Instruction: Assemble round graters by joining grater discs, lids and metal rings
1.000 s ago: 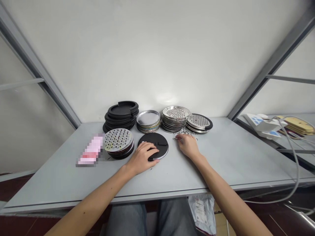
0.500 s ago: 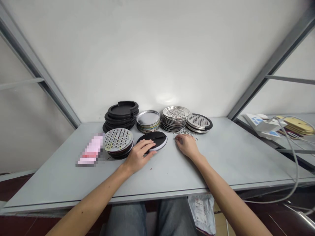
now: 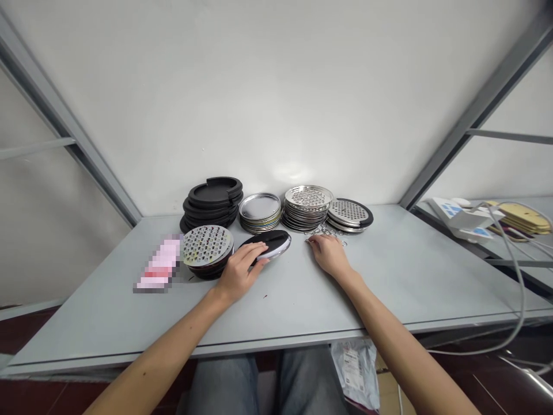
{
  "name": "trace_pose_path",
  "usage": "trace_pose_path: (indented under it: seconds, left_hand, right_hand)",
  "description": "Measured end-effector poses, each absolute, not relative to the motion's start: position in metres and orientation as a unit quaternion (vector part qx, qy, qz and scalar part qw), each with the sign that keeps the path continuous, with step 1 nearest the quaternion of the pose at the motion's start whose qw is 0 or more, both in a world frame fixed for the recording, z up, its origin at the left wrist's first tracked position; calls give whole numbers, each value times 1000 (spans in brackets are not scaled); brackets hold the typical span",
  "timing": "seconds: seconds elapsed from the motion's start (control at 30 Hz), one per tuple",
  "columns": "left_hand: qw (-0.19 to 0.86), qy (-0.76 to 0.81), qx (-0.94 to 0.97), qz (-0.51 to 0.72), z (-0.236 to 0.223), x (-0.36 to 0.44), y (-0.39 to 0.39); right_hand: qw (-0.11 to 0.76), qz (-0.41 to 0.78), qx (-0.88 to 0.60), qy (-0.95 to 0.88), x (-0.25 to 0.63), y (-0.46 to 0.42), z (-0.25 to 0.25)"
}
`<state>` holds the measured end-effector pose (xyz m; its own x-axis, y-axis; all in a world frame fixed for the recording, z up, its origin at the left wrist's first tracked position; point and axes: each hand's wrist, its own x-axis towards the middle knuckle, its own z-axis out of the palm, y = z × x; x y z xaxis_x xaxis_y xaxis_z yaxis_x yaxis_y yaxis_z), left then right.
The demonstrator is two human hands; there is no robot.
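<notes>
My left hand [image 3: 239, 272] grips the near left edge of a black round disc [image 3: 276, 238] with a pale rim. The disc is slightly tilted, its right side raised off the table. My right hand [image 3: 330, 255] is closed near the loose small metal rings [image 3: 327, 230], its fingertips pinched on what looks like one metal ring [image 3: 308, 241]. Close to the left hand stands a stack of round grater discs [image 3: 208, 245], perforated metal on top. Behind the hands are a stack of plain metal discs [image 3: 260, 206] and a stack of metal grater plates [image 3: 308, 197].
Black round holders [image 3: 213, 196] are stacked at the back left. Black-edged grater discs [image 3: 351, 213] lie at the back right. A blurred-out pink item [image 3: 159, 262] lies on the left. Beyond the right frame post are white boxes [image 3: 462, 219] and a hanging white cable [image 3: 521, 288].
My left hand has shifted slightly left with the black disc, whose right edge is now tipped up. My right hand has barely moved.
</notes>
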<state>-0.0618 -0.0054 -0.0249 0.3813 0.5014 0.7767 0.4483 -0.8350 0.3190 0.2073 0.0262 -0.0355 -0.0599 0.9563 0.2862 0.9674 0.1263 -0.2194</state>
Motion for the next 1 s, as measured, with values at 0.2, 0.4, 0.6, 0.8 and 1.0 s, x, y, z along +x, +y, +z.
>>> trace_pose_path:
  seconds: [0.2,0.4,0.6,0.8,1.0]
  left_hand:
    - [31,298,824,481,-25,-62,-6]
    - [37,300,824,479,-24,-63,-6]
    - [35,286,841,457,-25,-62,-5]
    - [23,277,863,423,-27,-60,-4]
    - [25,280,876,392,-29,-59,-6]
  right_hand:
    - [224,-24,-643,-732,209,29,-40]
    - [420,63,-572,-701,208,29,-38]
    - [454,101,-567,-679,205,30,-37]
    - [452,130,-572,-672,203,29,-37]
    - [416,137,-576,-691,201,28,-39]
